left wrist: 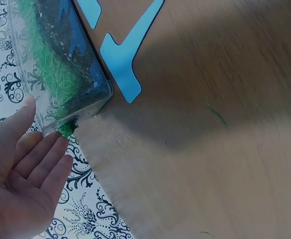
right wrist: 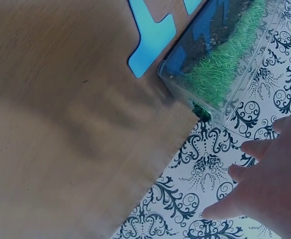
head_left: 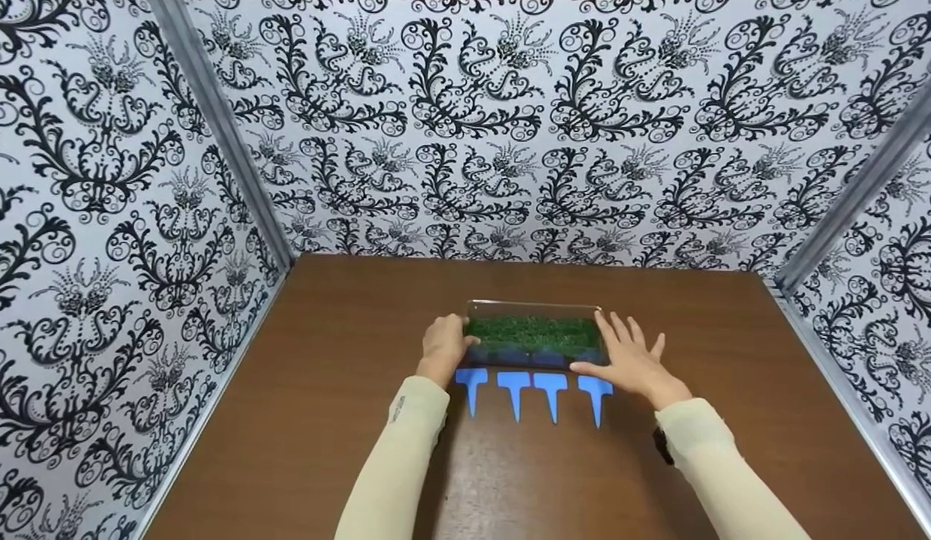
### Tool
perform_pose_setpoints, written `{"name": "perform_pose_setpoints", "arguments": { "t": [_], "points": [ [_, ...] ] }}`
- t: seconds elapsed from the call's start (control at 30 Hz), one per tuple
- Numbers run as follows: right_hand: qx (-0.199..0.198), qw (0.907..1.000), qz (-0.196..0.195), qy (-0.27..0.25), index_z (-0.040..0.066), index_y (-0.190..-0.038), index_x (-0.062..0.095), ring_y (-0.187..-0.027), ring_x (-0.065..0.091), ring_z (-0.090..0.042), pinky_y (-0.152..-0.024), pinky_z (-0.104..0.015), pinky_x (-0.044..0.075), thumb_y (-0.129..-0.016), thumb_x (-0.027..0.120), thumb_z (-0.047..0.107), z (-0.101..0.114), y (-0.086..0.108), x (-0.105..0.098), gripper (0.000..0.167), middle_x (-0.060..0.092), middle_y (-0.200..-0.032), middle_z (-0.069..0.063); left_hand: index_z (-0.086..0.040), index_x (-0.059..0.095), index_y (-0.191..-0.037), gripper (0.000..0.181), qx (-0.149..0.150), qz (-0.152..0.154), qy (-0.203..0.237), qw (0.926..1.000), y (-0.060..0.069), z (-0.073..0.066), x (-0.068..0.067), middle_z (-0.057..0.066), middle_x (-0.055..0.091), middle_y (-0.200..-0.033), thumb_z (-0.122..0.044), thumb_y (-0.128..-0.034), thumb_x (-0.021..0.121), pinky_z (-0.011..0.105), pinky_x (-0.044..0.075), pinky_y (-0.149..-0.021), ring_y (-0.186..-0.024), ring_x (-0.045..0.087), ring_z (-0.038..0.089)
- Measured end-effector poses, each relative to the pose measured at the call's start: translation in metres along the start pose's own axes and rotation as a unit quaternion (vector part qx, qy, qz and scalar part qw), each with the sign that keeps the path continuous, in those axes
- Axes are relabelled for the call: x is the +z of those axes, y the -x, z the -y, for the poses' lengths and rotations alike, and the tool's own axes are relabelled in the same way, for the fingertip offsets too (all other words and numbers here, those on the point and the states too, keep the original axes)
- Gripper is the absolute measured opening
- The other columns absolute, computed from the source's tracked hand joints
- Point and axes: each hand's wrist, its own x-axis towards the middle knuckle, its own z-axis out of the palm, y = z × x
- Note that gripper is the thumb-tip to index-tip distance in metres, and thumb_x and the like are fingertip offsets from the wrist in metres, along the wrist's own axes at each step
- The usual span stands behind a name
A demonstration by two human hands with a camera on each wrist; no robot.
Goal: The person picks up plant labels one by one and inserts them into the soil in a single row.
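- Green-filled clear box (head_left: 519, 361): which way did it lie?
- Between your hands, long axis left-right. Your left hand (head_left: 444, 343) was nearer, fingers loosely straight at its end; your right hand (head_left: 632, 361) had spread fingers, gripping nothing, apparently just off the other end.
- Room to move?
- Four blue tags (head_left: 551, 385) lay along its near edge. You had bare bench (head_left: 345, 330) past both ends and behind.

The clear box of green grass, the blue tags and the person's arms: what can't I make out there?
Clear box, head view: floor hidden under the green grass.
Blue tags, head view: undersides hidden against the table.
Right hand, right wrist view: cut off by the right edge.
Dark thing, head view: partly hidden by the right sleeve.
Print, left sleeve, head view: too small to read.
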Motion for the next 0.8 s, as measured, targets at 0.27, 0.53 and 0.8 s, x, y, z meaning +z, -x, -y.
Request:
{"name": "perform_pose_setpoints", "arguments": {
  "t": [0.27,0.53,0.8],
  "points": [
    [-0.002,1.0,0.002,0.003,0.015,-0.162,0.004,-0.151,-0.002,-0.052,-0.105,-0.081,-0.016,-0.084,0.056,0.076,0.0,0.001,0.005,0.113,0.002,-0.168,-0.021,-0.019,0.067,-0.133,0.05,-0.013,0.013,-0.011,0.9998,0.001,-0.005,0.003,0.004,0.068,-0.132,-0.034,-0.0858,0.077,0.044,0.058,-0.09,-0.111,0.069,0.03],
    [-0.017,0.9998,-0.01,0.004,0.016,-0.162,0.008,-0.151,0.001,-0.05,-0.108,-0.08,-0.012,-0.084,0.061,0.072,0.008,-0.006,0.007,0.11,0.005,-0.168,-0.02,-0.016,0.067,-0.132,0.049,-0.009,0.007,0.001,0.9999,0.001,-0.005,-0.002,0.005,0.069,-0.13,-0.032,-0.0868,0.077,0.045,0.056,-0.092,-0.112,0.068,0.032],
    [-0.033,0.9994,-0.009,0.006,0.014,-0.162,0.013,-0.151,0.004,-0.05,-0.111,-0.079,-0.005,-0.082,0.06,0.075,0.013,-0.009,0.011,0.111,0.01,-0.166,-0.022,-0.017,0.066,-0.133,0.049,-0.016,0.009,0.003,0.9998,0.002,-0.001,-0.003,0.005,0.068,-0.131,-0.033,-0.0876,0.076,0.044,0.057,-0.091,-0.11,0.069,0.032]
  ]
}}
